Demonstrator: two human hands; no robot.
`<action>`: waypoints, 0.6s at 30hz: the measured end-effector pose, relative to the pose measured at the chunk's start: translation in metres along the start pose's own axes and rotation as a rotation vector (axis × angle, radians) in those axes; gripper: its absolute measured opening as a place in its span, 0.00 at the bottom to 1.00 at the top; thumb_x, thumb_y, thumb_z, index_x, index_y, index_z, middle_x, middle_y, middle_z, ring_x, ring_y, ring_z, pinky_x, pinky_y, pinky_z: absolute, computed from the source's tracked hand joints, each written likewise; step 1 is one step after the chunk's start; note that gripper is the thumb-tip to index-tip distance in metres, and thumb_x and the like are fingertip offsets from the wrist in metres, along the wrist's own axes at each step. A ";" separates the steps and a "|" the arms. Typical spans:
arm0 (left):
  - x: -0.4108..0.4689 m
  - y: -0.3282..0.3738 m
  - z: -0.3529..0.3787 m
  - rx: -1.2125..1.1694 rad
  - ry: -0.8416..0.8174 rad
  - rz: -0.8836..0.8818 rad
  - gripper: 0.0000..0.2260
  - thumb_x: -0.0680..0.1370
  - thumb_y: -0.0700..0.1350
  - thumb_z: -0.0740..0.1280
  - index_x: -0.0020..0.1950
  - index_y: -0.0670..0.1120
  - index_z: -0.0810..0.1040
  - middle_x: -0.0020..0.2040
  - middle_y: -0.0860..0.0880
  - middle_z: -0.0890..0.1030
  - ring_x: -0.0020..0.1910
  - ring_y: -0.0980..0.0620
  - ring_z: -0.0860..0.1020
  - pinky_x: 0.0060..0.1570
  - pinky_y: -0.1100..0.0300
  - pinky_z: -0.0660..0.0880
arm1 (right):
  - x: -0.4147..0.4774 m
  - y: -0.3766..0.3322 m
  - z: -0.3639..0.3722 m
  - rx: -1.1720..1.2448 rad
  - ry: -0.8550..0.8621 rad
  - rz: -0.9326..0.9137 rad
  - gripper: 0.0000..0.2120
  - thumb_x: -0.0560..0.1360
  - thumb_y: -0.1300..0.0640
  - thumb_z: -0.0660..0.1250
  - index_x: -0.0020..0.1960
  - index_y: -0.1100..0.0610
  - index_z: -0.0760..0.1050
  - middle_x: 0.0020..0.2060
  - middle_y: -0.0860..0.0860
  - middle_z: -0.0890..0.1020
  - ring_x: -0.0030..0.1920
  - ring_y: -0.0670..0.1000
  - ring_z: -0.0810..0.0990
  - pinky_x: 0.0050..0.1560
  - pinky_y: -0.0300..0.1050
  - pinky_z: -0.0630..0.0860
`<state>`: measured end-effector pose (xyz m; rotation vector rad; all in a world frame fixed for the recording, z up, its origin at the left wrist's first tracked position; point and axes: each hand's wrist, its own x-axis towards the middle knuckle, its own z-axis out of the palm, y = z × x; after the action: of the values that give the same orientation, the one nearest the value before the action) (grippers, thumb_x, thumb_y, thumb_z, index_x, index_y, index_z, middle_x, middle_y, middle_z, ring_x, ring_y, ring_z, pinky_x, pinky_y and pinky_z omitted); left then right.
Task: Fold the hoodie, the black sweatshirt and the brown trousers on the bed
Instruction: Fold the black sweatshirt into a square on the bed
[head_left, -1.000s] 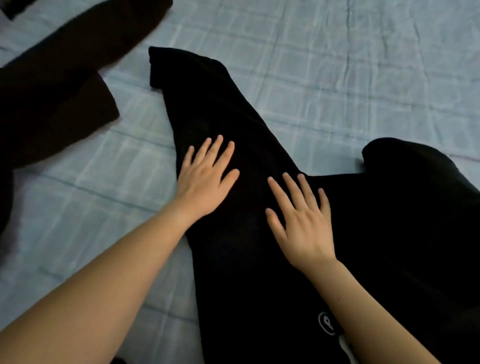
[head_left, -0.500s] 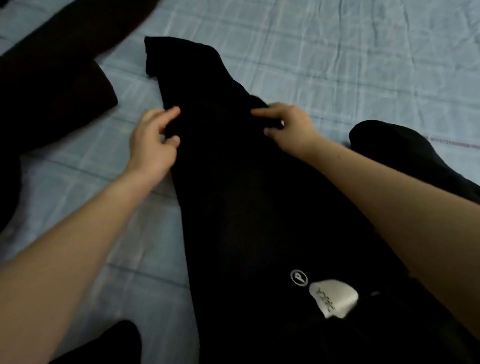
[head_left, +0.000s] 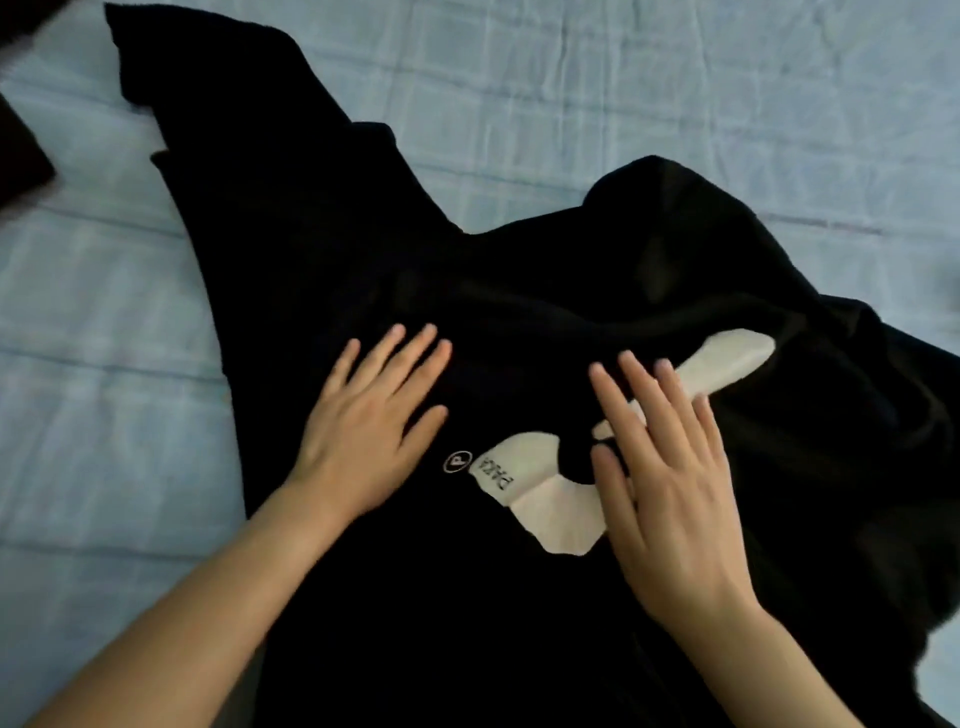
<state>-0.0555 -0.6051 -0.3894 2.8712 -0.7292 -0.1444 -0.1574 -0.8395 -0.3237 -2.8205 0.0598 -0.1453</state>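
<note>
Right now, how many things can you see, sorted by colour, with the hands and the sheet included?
Black: 1, the black cloth top with white print.
Dark brown: 1, a dark brown cloth piece cut off at the left edge.
Light blue: 1, the light blue checked bed sheet.
Hands: 2, left hand and right hand, both flat on the top.
Total: 5.

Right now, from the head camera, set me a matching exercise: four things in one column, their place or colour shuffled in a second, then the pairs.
1 left hand
2 right hand
3 round logo
4 bed sheet

A light blue, checked
B flat, partly over the white print
C between a hand and the white print
D flat on plain cloth of the black top

Pairs: 1-D, 2-B, 3-C, 4-A
</note>
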 end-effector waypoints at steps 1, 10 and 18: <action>0.001 -0.009 0.005 0.014 0.006 0.001 0.28 0.81 0.59 0.46 0.80 0.51 0.57 0.79 0.52 0.58 0.79 0.50 0.54 0.76 0.46 0.49 | -0.019 0.015 0.001 -0.065 -0.071 0.033 0.26 0.84 0.48 0.51 0.82 0.46 0.52 0.81 0.45 0.55 0.81 0.51 0.48 0.80 0.53 0.45; 0.054 0.070 -0.055 -0.285 0.134 -0.118 0.23 0.80 0.53 0.59 0.73 0.45 0.69 0.72 0.42 0.69 0.71 0.41 0.67 0.68 0.46 0.64 | -0.018 0.069 -0.033 0.061 -0.057 0.122 0.24 0.83 0.48 0.54 0.78 0.50 0.65 0.76 0.47 0.67 0.77 0.49 0.63 0.75 0.46 0.60; 0.254 0.163 -0.079 -0.860 0.045 -0.301 0.29 0.76 0.65 0.63 0.74 0.59 0.64 0.73 0.48 0.67 0.70 0.48 0.68 0.58 0.60 0.61 | 0.098 0.228 -0.094 -0.055 0.053 0.318 0.21 0.82 0.55 0.62 0.75 0.54 0.70 0.72 0.55 0.72 0.71 0.61 0.68 0.72 0.55 0.64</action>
<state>0.1020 -0.8571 -0.2931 2.1149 -0.1412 -0.3343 -0.0755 -1.0905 -0.2970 -2.8163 0.5278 -0.1459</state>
